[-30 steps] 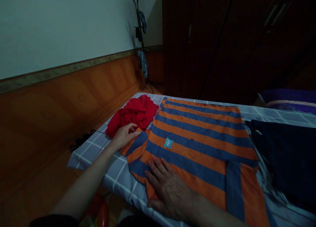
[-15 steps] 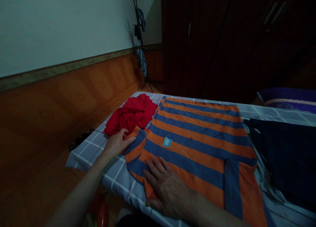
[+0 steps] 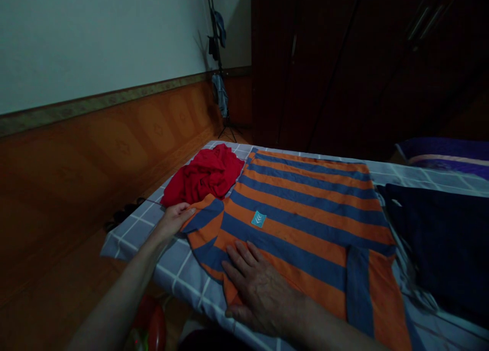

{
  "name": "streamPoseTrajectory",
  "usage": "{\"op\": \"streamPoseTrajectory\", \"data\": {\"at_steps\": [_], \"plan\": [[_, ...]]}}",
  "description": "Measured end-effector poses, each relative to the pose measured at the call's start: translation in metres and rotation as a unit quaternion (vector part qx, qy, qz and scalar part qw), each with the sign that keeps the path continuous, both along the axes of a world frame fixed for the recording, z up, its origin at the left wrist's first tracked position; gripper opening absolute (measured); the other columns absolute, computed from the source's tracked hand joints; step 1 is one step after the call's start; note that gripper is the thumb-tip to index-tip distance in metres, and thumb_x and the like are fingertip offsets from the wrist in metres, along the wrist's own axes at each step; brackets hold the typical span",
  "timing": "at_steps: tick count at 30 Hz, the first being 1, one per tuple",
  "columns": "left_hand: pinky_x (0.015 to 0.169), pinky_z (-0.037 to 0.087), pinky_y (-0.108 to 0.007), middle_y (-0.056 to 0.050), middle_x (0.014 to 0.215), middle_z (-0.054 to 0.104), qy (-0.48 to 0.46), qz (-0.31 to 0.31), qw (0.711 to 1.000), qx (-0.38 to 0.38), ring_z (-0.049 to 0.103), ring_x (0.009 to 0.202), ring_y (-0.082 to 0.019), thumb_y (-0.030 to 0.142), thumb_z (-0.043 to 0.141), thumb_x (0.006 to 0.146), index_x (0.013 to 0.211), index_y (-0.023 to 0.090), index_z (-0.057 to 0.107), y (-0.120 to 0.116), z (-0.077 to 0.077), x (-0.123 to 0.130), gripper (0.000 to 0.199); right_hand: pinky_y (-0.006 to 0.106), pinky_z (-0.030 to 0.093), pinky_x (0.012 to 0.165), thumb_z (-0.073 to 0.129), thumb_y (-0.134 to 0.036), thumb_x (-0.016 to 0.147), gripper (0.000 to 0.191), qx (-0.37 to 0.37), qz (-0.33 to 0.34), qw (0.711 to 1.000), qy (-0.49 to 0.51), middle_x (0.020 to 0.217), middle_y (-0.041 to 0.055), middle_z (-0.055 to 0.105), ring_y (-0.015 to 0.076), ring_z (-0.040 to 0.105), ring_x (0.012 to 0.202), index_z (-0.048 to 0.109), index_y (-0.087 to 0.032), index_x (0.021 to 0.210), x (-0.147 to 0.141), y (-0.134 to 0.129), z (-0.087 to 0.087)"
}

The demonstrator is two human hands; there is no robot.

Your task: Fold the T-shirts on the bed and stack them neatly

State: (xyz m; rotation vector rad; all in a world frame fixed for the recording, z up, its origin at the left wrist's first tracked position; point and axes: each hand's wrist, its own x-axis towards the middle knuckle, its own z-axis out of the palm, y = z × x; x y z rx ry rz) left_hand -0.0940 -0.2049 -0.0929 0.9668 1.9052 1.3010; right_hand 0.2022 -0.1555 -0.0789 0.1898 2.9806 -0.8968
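An orange and blue striped shirt (image 3: pixel 305 213) lies spread on a bed with a grey checked cover (image 3: pixel 171 264). A small teal patch (image 3: pixel 259 219) shows on the shirt. At the shirt's left sleeve, my left hand (image 3: pixel 174 220) pinches the sleeve's end between thumb and fingers. My right hand (image 3: pixel 260 290) rests flat on the shirt near the bed's front edge, its fingers spread. Just beyond my left hand lies a crumpled red cloth (image 3: pixel 206 175), beside the shirt.
Dark folded clothing (image 3: pixel 451 239) lies on the right of the bed. Behind it is a purple item (image 3: pixel 451 155). A coat stand (image 3: pixel 219 60) stands in the corner by a dark wardrobe (image 3: pixel 324 60). A red object (image 3: pixel 155 323) is below the front edge.
My left hand has moved a little left and drawn the sleeve outward with it, so the sleeve lies more stretched. My right hand has stayed in place.
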Motion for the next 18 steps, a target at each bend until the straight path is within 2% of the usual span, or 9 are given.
{"op": "streamPoseTrajectory", "data": {"at_steps": [5,9,11,13,16,18], "plan": [[0.051,0.042,-0.021,0.003,0.062,0.059,-0.040,0.043,0.998,0.020,0.055,0.054,-0.012,0.049,0.076,0.059,0.070,0.017,0.052,-0.004,0.010,0.007,0.041,0.050,0.001,0.115,0.038,-0.065,0.088,0.080,-0.010,0.003,1.000,0.018,0.154,0.0162,0.005,0.0307,0.000,0.141,0.022,-0.014,0.148,0.003,0.001,0.003],[0.056,0.045,-0.024,0.001,0.068,0.063,-0.052,0.047,0.997,0.032,0.059,0.058,-0.014,0.045,0.076,0.057,0.080,0.018,0.053,0.003,0.022,0.012,0.042,0.049,0.004,0.115,0.037,-0.065,0.089,0.078,-0.018,0.012,1.000,0.009,0.153,0.0164,0.012,0.0316,0.002,0.141,0.028,-0.012,0.146,0.003,-0.001,0.005],[0.056,0.045,-0.024,0.001,0.069,0.063,-0.003,0.043,0.999,0.032,0.059,0.059,-0.015,0.045,0.074,0.058,0.079,0.018,0.054,0.009,0.028,0.015,0.039,0.048,0.004,0.115,0.038,-0.065,0.088,0.079,-0.023,0.010,1.000,0.008,0.153,0.0165,0.012,0.0323,0.002,0.141,0.030,-0.012,0.146,0.002,-0.001,0.005],[0.058,0.044,-0.024,0.000,0.070,0.064,0.091,0.033,0.995,0.039,0.059,0.063,-0.016,0.043,0.071,0.062,0.078,0.018,0.057,0.015,0.032,0.020,0.033,0.049,0.003,0.115,0.038,-0.065,0.088,0.079,-0.029,0.011,1.000,0.005,0.153,0.0171,0.012,0.0330,0.001,0.141,0.030,-0.011,0.146,0.001,-0.001,0.005],[0.060,0.042,-0.024,0.000,0.070,0.064,0.248,0.015,0.968,0.035,0.059,0.067,-0.017,0.040,0.063,0.071,0.082,0.020,0.061,0.020,0.039,0.030,0.023,0.048,0.004,0.115,0.038,-0.065,0.088,0.079,-0.035,0.013,0.999,0.001,0.154,0.0174,0.011,0.0322,0.001,0.141,0.029,-0.011,0.146,0.002,0.000,0.006],[0.059,0.041,-0.023,0.001,0.070,0.064,0.319,0.003,0.948,0.012,0.060,0.066,-0.017,0.040,0.059,0.076,0.090,0.022,0.062,0.020,0.041,0.034,0.024,0.047,0.003,0.115,0.038,-0.063,0.089,0.078,-0.028,0.009,1.000,0.007,0.154,0.0167,0.011,0.0307,0.002,0.142,0.027,-0.012,0.146,0.003,0.001,0.010]]}}
